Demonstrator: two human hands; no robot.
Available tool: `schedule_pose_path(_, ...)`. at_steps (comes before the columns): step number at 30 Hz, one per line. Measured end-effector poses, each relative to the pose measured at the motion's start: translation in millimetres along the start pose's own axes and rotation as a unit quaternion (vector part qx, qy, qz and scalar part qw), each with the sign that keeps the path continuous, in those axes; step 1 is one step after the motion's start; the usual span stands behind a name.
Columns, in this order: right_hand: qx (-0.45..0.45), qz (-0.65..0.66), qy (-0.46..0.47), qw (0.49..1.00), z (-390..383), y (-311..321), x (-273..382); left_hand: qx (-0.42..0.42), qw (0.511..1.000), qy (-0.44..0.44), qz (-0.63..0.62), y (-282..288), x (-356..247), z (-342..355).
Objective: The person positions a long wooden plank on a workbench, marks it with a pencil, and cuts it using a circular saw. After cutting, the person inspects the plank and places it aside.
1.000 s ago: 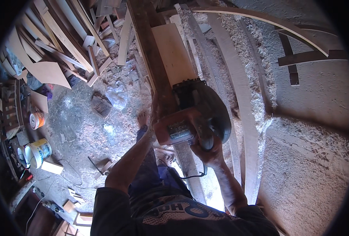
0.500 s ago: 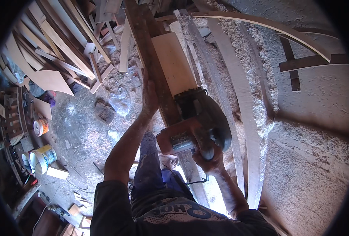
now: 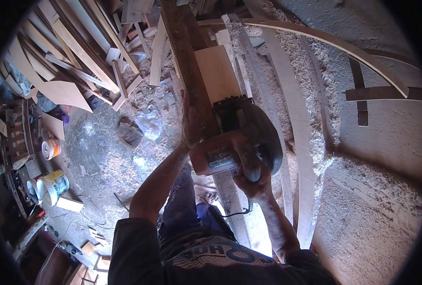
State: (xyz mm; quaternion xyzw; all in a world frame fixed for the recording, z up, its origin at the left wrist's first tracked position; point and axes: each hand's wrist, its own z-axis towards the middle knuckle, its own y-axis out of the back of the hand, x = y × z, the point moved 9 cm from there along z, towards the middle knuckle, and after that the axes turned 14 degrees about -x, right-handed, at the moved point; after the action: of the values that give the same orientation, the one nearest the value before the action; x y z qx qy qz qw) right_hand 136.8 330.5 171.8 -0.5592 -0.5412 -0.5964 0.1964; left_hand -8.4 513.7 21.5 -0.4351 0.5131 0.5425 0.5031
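Nearest, two forearms come up from dark sleeves (image 3: 134,242); the right one slants toward eleven o'clock, and the right hand (image 3: 256,185) is wrapped around the rear handle of a red-and-black power tool (image 3: 239,147); the left one slants toward one o'clock, and the left hand (image 3: 190,124) lies along the left edge of a dark plank (image 3: 184,61), too dim to tell whether its fingers grip; the tool sits mid-view, its underside hidden, covering the near end of a pale board (image 3: 215,73) at about twelve o'clock; the plank runs toward eleven o'clock, its near end lost behind the tool, its far end cut off by the upper edge; farther out, a white bucket (image 3: 54,185) stands near nine o'clock; at ten, heaped wood pieces (image 3: 85,54) fade into the dark rim; a curved strip (image 3: 334,40) arcs past one o'clock.
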Motion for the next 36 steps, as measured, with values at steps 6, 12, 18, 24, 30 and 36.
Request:
schedule_pose_path(6, -0.020, -0.001, 0.033, 0.999, 25, -9, 17, 0.005, 1.000, 0.003, 0.002, 0, 0, -3)
schedule_pose_path(12, -0.013, 0.028, 0.002, 1.000, 47, -20, 14, 0.010, 1.000, 0.007, 0.004, 0, 1, -6)
schedule_pose_path(18, -0.013, 0.048, -0.022, 0.999, 61, -26, 15, 0.021, 1.000, 0.011, 0.004, 0, 5, -17)
schedule_pose_path(24, -0.034, 0.034, -0.022, 0.999, 63, -23, 27, 0.008, 0.997, -0.012, 0.075, 10, 14, -121)
schedule_pose_path(30, -0.040, -0.028, 0.051, 0.998, 63, -22, 38, -0.022, 0.983, 0.181, -0.022, 2, -38, -136)
schedule_pose_path(36, -0.037, 0.034, -0.014, 0.999, 72, -26, 35, -0.052, 0.966, 0.244, -0.070, -12, -23, -134)
